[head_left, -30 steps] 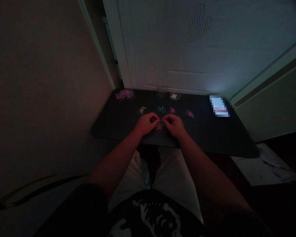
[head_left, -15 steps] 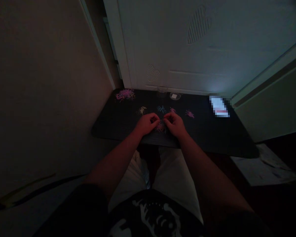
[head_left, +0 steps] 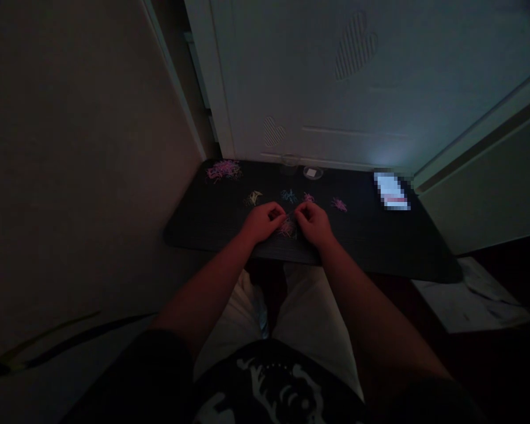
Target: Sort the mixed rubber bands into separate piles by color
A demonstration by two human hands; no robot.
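Note:
My left hand [head_left: 265, 220] and my right hand [head_left: 311, 220] are close together above the dark table, each with thumb and forefinger pinched. A thin strand, seemingly a small rubber band, spans the narrow gap between the fingertips. Just below lies a mixed-colour pile of rubber bands [head_left: 287, 228]. Beyond the hands sit small heaps sorted by colour: yellowish bands [head_left: 255, 197], blue bands [head_left: 288, 195], pink bands [head_left: 308, 198] and, further right, more pink-purple bands [head_left: 339, 204]. Dim light hides the fine detail.
On the dark table [head_left: 380, 241], a larger pink-purple pile [head_left: 224, 170] lies at the back left. A clear round tub [head_left: 290, 165] and its lid [head_left: 313, 172] stand at the back. A bright, blurred-out phone-like object [head_left: 392, 191] leans at the right. A white panel [head_left: 291, 70] rises behind.
The right fingertips have shifted slightly to the right, and the strand between the two hands shows more clearly. The heaps look the same.

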